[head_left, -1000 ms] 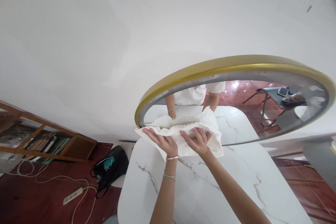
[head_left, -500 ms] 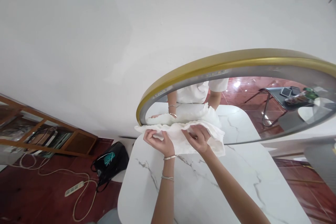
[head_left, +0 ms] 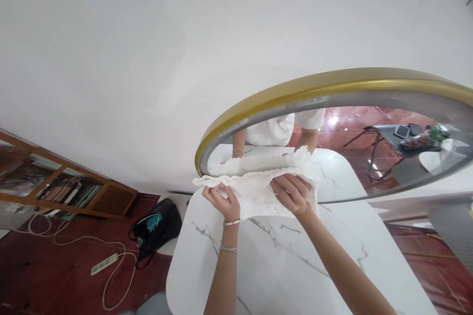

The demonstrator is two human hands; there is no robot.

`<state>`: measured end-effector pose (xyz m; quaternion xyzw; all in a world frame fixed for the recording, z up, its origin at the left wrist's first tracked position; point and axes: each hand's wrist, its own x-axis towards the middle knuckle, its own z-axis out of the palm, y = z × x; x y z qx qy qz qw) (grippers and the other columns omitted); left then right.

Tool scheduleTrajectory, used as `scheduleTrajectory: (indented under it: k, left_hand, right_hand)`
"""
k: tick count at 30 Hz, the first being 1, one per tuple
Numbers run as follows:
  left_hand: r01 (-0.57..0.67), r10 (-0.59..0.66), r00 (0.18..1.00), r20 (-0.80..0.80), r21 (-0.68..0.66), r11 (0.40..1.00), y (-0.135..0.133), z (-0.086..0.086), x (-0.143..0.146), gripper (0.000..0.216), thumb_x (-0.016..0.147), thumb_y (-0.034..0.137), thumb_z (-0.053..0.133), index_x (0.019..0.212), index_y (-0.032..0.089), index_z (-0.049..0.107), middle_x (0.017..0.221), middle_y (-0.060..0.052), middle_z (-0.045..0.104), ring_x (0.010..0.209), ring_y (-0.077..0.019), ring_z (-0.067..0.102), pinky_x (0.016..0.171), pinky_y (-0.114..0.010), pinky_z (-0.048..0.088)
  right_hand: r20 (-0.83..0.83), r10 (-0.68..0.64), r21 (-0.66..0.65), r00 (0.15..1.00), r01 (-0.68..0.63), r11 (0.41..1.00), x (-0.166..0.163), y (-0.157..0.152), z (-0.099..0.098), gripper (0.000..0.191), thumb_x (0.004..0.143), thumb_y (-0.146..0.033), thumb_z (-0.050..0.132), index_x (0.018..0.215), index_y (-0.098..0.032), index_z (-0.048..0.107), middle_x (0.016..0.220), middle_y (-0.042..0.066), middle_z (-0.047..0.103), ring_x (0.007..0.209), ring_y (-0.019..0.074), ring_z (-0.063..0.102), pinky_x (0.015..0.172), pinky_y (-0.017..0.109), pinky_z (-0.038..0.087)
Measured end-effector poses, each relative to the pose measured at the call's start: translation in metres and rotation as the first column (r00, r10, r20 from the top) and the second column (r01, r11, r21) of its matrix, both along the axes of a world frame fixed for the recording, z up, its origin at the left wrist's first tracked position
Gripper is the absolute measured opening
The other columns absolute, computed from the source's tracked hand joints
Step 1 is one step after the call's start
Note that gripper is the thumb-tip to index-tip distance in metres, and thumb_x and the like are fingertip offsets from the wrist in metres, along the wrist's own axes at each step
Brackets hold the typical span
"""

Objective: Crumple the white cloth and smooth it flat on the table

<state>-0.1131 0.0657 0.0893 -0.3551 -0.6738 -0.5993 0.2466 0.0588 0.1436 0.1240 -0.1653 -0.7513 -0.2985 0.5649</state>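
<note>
Both hands have shifted along the white cloth (head_left: 258, 192) at the marble table's (head_left: 281, 270) far edge beneath the gold-framed mirror (head_left: 332, 83), the left hand (head_left: 223, 202) pinching its left edge, the right hand (head_left: 291, 193) curled over its right side.

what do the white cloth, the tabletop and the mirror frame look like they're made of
The white cloth looks like soft, textured fabric, perhaps terry or crinkled cotton: it bunches and ripples where the left hand and right hand pinch it. The tabletop looks like polished marble or a marble-look slab: white, grey veins, slight sheen. The mirror frame looks like brushed gold metal, or gold-painted; it is hard to tell which.
</note>
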Motion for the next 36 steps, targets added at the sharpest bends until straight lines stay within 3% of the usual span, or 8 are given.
scheduleTrajectory:
  k: [9,20,26,32,36]
  left_hand:
    - [-0.065,0.065,0.997,0.034,0.019,0.998,0.007,0.019,-0.004,0.014,0.089,0.032,0.042,0.086,0.019,0.045,0.091,-0.005,0.038,0.085,-0.018,0.044,0.078,-0.035,0.039]
    - [-0.036,0.044,0.999,-0.028,0.245,0.969,0.024,0.076,-0.015,0.018,0.09,0.037,0.043,0.087,0.019,0.044,0.093,-0.004,0.035,0.073,-0.0126,0.039,0.058,-0.025,0.037]
    - [-0.054,0.064,0.998,-0.021,0.315,0.947,0.033,0.113,-0.019,0.019,0.09,0.039,0.044,0.088,0.019,0.042,0.097,-0.006,0.038,0.087,-0.0161,0.044,0.072,-0.031,0.044]
    - [0.072,-0.041,0.995,-0.089,0.378,0.923,0.036,0.145,-0.014,0.01,0.091,0.03,0.044,0.09,0.021,0.042,0.102,-0.007,0.047,0.099,-0.0178,0.05,0.085,-0.037,0.043]
    - [0.12,-0.097,0.992,-0.079,0.387,0.914,0.038,0.156,-0.008,0.007,0.092,0.028,0.045,0.093,0.021,0.042,0.1,-0.006,0.053,0.096,-0.0168,0.054,0.083,-0.036,0.044]
  right_hand:
    - [-0.031,-0.066,0.038,0.997,0.068,0.997,-0.008,0.001,0.01,0.019,0.075,-0.013,0.066,0.086,-0.029,0.067,0.076,-0.002,0.065,0.078,0.0133,0.055,0.073,0.028,0.042]
    - [-0.097,-0.131,0.167,0.987,0.146,0.975,-0.02,0.005,0.08,0.013,0.078,-0.018,0.063,0.083,-0.029,0.067,0.081,-0.004,0.067,0.08,0.0121,0.057,0.072,0.025,0.043]
    - [-0.074,-0.259,0.129,0.963,0.267,0.955,-0.024,0.009,0.112,0.013,0.085,-0.026,0.058,0.092,-0.031,0.069,0.089,-0.001,0.068,0.086,0.0156,0.059,0.075,0.029,0.046]
    - [-0.172,-0.17,0.168,0.97,0.199,0.966,-0.03,0.012,0.15,0.018,0.081,-0.013,0.06,0.092,-0.027,0.065,0.097,-0.004,0.068,0.093,0.0148,0.06,0.084,0.031,0.044]
    - [-0.225,-0.134,0.143,0.965,0.168,0.975,-0.03,0.014,0.161,0.019,0.087,-0.02,0.057,0.103,-0.027,0.063,0.102,-0.002,0.067,0.097,0.0157,0.058,0.088,0.032,0.042]
